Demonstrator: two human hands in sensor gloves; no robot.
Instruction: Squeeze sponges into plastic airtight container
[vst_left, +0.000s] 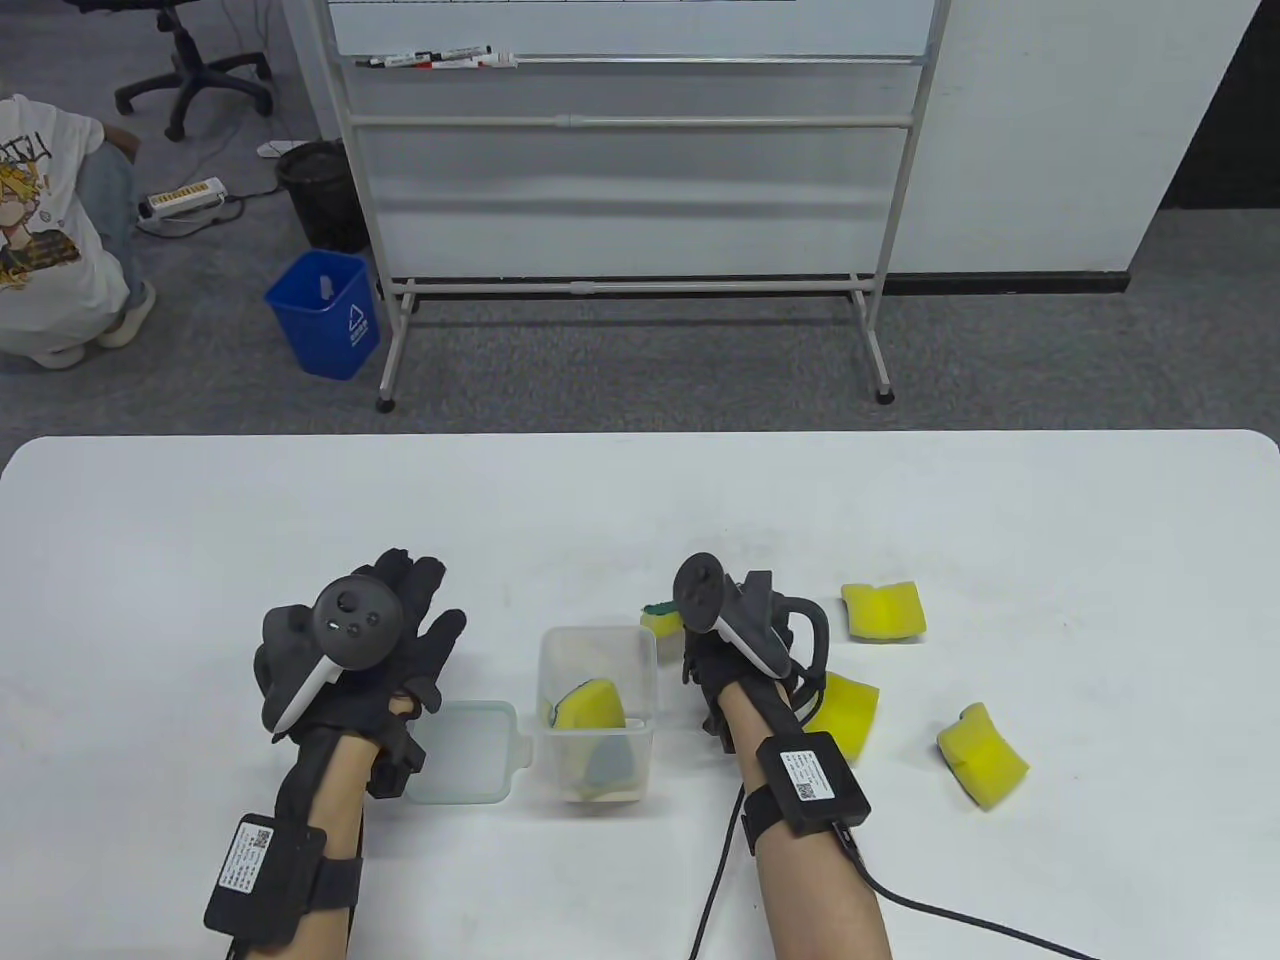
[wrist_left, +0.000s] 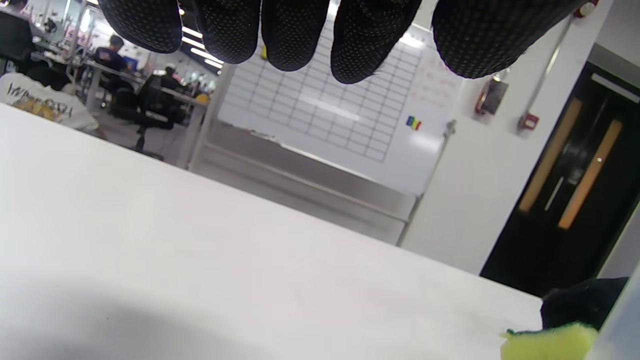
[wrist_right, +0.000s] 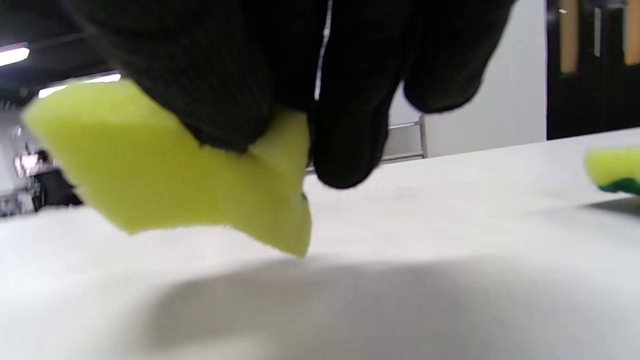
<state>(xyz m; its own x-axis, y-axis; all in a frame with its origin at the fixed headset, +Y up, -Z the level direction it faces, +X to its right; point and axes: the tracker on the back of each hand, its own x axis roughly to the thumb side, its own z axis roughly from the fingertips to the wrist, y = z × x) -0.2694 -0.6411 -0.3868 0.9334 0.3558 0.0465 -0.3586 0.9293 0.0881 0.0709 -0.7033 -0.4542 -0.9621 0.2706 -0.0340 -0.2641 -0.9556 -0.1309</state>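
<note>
One sponge (vst_left: 590, 705) already stuffed inside plastic airtight container (vst_left: 597, 725), wedged upright. Second sponge (wrist_right: 170, 175) gripped in right hand (vst_left: 735, 650), lifted clear of table (vst_left: 640, 500), just right of container rim. Left hand (vst_left: 350, 650) spread flat, fingers (wrist_left: 365, 40) extended, holding nothing, left of lid (vst_left: 465, 752). Lid off, lying against container's left side. Three sponges left loose on table: one (vst_left: 883, 610) far right, one (vst_left: 845, 712) beside right forearm, one (vst_left: 982, 755) nearer the front edge. Task judged under halfway. Path into container open; room inside limited by first sponge, so hard squeezing probably needed.
</note>
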